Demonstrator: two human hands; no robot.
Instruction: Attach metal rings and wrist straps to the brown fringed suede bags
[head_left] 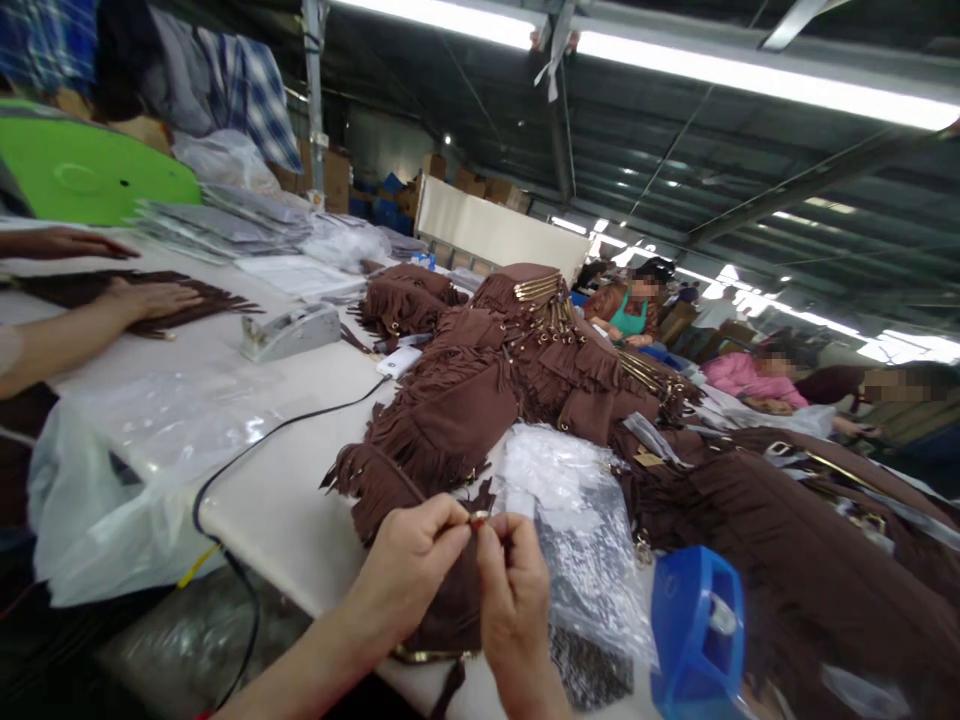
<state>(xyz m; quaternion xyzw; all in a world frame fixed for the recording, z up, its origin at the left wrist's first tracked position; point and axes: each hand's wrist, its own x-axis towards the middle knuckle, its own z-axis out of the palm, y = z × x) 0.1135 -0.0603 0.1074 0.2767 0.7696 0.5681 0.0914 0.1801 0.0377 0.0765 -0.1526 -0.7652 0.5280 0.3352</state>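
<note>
My left hand and my right hand meet low in the centre of the head view, thumbs and fingertips pinched together. Between them is a small metal ring with something reddish under it. Below and behind the hands lies a brown fringed bag, its gold-coloured edge showing near the table's front edge. The fingers hide part of the ring.
More brown fringed bags are piled ahead and to the right. Clear plastic bags and a blue plastic holder stand right. A black cable crosses left, near a tape dispenser and another person's hands. People sit beyond.
</note>
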